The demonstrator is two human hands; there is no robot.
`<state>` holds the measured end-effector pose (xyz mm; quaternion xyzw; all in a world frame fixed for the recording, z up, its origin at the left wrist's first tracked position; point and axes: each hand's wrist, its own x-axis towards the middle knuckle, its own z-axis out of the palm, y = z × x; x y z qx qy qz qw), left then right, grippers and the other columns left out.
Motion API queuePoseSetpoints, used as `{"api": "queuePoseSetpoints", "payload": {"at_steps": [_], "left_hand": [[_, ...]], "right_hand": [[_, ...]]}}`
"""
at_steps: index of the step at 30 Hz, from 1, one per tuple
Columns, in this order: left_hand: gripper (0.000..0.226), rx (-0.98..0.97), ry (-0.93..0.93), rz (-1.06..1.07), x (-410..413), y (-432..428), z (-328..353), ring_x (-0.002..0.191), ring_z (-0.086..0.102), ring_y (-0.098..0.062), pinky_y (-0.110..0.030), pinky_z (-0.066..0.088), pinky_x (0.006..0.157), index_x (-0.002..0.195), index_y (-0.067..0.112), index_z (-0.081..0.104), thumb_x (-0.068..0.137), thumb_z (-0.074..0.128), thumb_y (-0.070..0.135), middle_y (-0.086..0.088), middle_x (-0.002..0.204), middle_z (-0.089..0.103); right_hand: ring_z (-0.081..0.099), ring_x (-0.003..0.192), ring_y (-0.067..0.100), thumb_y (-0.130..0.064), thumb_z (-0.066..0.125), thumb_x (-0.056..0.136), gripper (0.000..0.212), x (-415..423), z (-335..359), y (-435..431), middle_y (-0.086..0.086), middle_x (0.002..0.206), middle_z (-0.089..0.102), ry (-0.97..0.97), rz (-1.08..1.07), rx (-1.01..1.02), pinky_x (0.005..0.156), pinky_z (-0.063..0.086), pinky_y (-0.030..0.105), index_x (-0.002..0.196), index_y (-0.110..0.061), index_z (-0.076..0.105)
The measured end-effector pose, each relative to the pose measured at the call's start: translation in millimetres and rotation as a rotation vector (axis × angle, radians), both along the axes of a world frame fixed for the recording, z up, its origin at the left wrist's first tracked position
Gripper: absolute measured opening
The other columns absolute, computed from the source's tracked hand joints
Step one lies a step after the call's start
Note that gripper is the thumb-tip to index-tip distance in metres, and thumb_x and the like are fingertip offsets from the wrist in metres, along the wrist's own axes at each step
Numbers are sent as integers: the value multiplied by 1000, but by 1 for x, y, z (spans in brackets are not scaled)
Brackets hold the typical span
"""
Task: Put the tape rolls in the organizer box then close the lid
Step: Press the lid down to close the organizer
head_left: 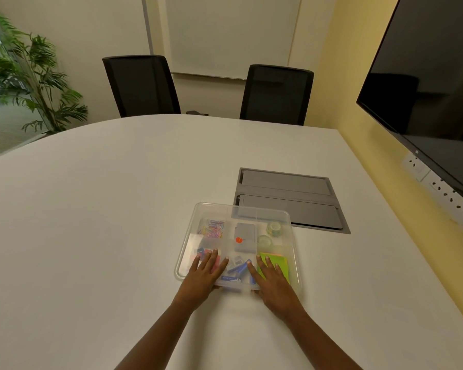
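Clear organizer box [294,265] near the white table's [91,222] front edge, lid [241,213] on, two tape rolls [274,227] inside far-right corner, left hand [202,276] and right hand [274,283] flat, fingers spread on lid, broad bare tabletop leftward.

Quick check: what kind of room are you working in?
Most likely an office meeting room: a large white table, two black office chairs across it, and a wall-mounted screen beside a whiteboard.
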<state>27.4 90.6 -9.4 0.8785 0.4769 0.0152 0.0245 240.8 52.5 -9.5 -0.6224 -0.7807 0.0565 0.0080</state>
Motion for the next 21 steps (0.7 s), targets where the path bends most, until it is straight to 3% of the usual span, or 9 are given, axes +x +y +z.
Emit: {"api": "queuePoseSetpoints", "payload": {"at_steps": [3,5,7,9,11,14,17,19,21], "left_hand": [[128,41,-34,-12,1,-3,-1,105,64,-26,-37,54,81,144,18,1,49,79,53,-11,119,65],[85,65,-61,-35,-1,-5,-4,109,62,-27,-39,48,93,142,23,19,75,58,57,-12,127,57],[73,-29,-57,14,-4,-5,-5,123,49,-31,-38,14,116,143,25,13,85,15,68,-13,139,46],[93,-146,-109,11,-4,-2,-2,141,14,-32,-35,-18,113,142,27,-3,67,-2,83,-12,154,12],[113,-222,-157,72,2,1,2,143,-6,-26,-34,-14,110,143,22,-6,51,-16,87,-8,155,-7],[125,-207,-178,225,16,6,14,143,-8,-25,-39,-4,116,144,16,-6,41,-33,82,-10,155,-9],[101,-149,-136,333,29,11,17,143,-6,-27,-44,0,116,144,14,-4,64,-28,72,-13,155,-8],[83,-143,-96,376,36,13,18,143,-6,-28,-46,-2,116,144,14,-3,78,-14,63,-13,156,-6],[78,-154,-79,387,40,14,17,143,-8,-28,-48,-4,115,144,15,-4,84,-4,64,-12,156,-8]], "right_hand": [[66,104,21,-56,82,45,138,0,-3,-1,0,115,70,18,-13,28,79,56,31,143,-21,-9],[65,107,21,-61,75,53,129,-1,4,-3,2,118,68,32,-30,-5,82,55,31,142,-22,-9],[48,127,27,-73,43,68,102,1,12,-5,9,138,52,61,-27,0,101,43,37,141,-25,-11],[13,144,27,-86,9,58,105,2,17,-3,11,155,16,117,-1,-150,117,12,39,143,-27,0],[2,145,24,-87,-12,47,119,2,14,2,9,157,5,190,-42,-121,118,3,39,144,-23,10],[4,145,26,-84,-32,38,134,-4,12,14,11,157,8,192,-153,-72,118,6,44,144,-19,16],[7,144,28,-73,-47,32,141,-9,14,24,15,156,8,122,-243,-59,117,11,47,144,-15,15],[10,143,31,-74,-40,49,127,-15,18,26,18,155,12,152,-291,-22,115,14,51,143,-12,18],[9,144,29,-68,-16,77,92,-21,21,25,16,156,10,145,-307,-14,115,13,52,144,-12,16]]}}
